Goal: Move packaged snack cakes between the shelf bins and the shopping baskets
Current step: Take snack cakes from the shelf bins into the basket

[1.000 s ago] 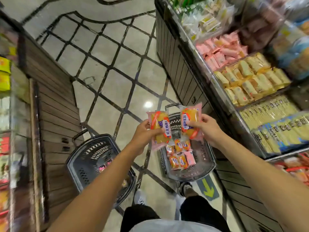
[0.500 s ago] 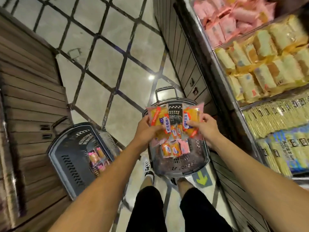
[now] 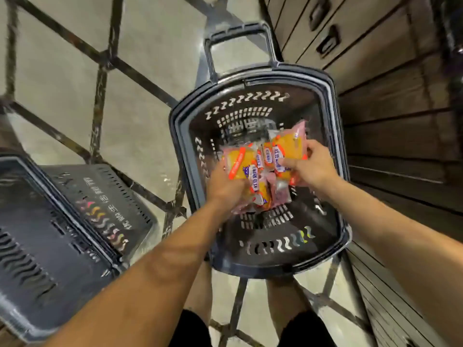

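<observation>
Nearest to me, my two bare forearms reach forward over my knees and dark shorts (image 3: 190,329). At the lower left stands a second dark basket (image 3: 62,236), its near wall filling that corner; its contents are hidden from here. My left hand (image 3: 223,189) grips one pink-and-orange snack cake pack (image 3: 239,165), fingers curled around its lower edge, holding it inside the left half of the main basket (image 3: 333,236). My right hand (image 3: 310,169) pinches a second pack (image 3: 290,149), thumb on its face, held near the basket's right wall. Both packs are low inside the basket; whether they touch the pile beneath I cannot tell. That pile of loose packs (image 3: 265,194) lies on the basket's slotted floor, between and under my hands, which cover part of it. Beyond, the basket's far rim carries a raised handle (image 3: 238,33). The tiled floor (image 3: 62,71) with dark diagonal bands spreads to the far left. Wood-panelled shelf base (image 3: 390,101) stands just beside the basket's right edge.
</observation>
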